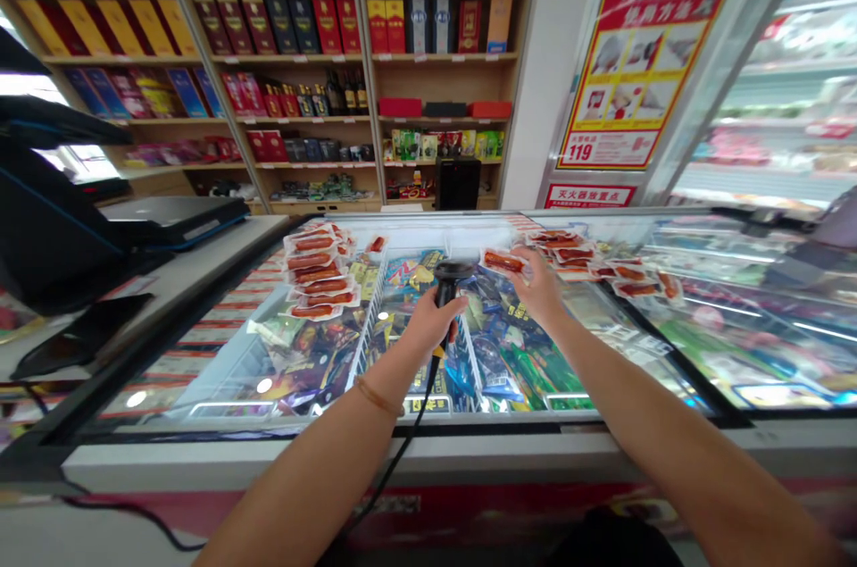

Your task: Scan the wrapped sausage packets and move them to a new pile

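Note:
My left hand (pixel 430 322) is wrapped round the handle of a black barcode scanner (pixel 453 270), its cord trailing down toward me. Between the fingers of my right hand (pixel 537 286) is a vacuum-packed sausage (pixel 502 262), held just right of the scanner head. Both hands are over the glass top of a chest freezer (pixel 428 424). To the left, several sausage packs (pixel 321 277) lie in an overlapping column on the glass. A pile of similar packs (pixel 559 247) sits just beyond my right hand, and a few more packs (pixel 636 281) lie farther right.
Through the glass show wire baskets (pixel 367 330) with colourful frozen goods. A single small pack (pixel 377 244) lies near the far edge. At left stands a counter with a dark scale or register (pixel 178 214). Shelves of boxes (pixel 287 22) line the back wall, beside a red poster (pixel 653 58).

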{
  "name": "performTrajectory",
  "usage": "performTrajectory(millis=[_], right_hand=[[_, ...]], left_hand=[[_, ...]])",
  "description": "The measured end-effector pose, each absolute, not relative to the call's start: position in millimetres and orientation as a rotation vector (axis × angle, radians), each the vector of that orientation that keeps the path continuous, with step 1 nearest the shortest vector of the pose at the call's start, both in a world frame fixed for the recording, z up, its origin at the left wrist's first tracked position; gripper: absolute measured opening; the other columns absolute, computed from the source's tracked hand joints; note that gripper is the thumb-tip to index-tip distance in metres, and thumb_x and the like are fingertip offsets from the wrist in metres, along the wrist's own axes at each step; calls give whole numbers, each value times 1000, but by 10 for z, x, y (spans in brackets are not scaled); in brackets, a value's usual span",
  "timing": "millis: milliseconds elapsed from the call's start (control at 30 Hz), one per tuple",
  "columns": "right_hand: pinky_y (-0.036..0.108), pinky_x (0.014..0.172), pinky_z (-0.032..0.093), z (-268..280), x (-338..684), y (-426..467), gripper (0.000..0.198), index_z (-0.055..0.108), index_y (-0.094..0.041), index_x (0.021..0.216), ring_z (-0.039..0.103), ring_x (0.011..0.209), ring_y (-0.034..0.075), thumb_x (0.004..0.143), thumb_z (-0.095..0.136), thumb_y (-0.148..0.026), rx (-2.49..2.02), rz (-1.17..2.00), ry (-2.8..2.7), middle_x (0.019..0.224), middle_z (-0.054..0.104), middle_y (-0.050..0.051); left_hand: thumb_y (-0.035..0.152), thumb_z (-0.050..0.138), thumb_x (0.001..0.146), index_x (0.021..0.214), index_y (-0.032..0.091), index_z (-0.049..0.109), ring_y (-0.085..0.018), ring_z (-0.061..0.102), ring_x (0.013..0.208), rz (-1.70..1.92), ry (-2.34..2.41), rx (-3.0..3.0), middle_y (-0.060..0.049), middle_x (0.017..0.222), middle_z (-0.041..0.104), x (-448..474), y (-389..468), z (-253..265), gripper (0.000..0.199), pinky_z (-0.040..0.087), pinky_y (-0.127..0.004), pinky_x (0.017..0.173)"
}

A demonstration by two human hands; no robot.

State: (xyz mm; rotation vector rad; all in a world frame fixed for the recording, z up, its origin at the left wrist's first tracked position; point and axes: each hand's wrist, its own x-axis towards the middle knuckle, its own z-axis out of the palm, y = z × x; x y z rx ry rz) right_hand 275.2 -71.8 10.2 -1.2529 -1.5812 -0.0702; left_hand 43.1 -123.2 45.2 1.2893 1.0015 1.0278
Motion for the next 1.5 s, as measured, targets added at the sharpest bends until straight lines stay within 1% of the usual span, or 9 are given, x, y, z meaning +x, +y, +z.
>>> performTrajectory(millis=[167,300,500,633,767,900,1133,1300,1500], right_hand=[[45,97,46,214,2379,-567,33,55,-21,112,63,106,27,79,56,-28,-1249,27,-1581,114,66,10],[41,95,46,507,1704,-389,34,56,-22,109,63,104,26,78,60,-34,-1111,129,-1695,111,67,8],[40,100,43,652,411,-80,36,57,-21,111,60,110,25,76,61,-26,-804,342,-1982,117,66,7],[44,102,39,492,-141,82,37,61,-22,109,56,111,26,72,67,-21,-859,242,-2011,114,67,7],[48,103,36,320,-276,151,32,66,-23,104,52,114,29,72,71,-22,-1018,160,-1979,114,67,7],[47,101,37,278,-187,128,21,70,-25,97,50,116,29,76,69,-27,-1058,120,-1969,112,67,7],[43,103,35,299,444,-40,25,69,-25,105,49,116,27,81,64,-28,-1096,13,-1952,116,66,6],[45,101,35,176,1503,-191,25,69,-24,104,47,118,29,82,58,-24,-1424,-75,-1784,117,65,8],[48,100,35,71,2879,-434,30,67,-22,112,44,121,32,84,55,-25,-1972,-224,-1542,124,58,13]], left_hand=[[39,74,70,84,18,54,-7,46,35,1249,1076,1084,2,65,61,55,-1116,700,33,34,-22,36],[38,76,67,84,18,54,-7,46,36,1481,1137,1022,3,62,58,-605,-1089,898,35,33,-21,35],[31,73,64,82,18,53,-7,46,38,1742,1311,840,4,62,58,-1674,-1157,1037,31,36,-20,36],[29,72,64,80,17,52,-7,46,37,1817,1392,802,4,62,57,-2126,-1223,1060,28,36,-20,36],[30,72,65,80,17,52,-7,45,37,1803,1422,772,4,60,55,-2262,-1272,1041,28,37,-21,37],[29,70,65,81,17,52,-8,47,38,1786,1403,802,3,62,57,-2133,-1260,1013,26,37,-21,36],[32,72,65,79,19,52,-7,45,37,1631,1275,911,5,58,55,-1424,-1184,980,29,35,-21,36],[34,74,67,79,19,51,-7,46,36,1456,1142,1066,4,61,57,-600,-1121,878,30,33,-20,35],[35,74,70,85,19,53,-7,46,34,1234,1039,1134,3,64,59,337,-1112,701,30,34,-22,35]])
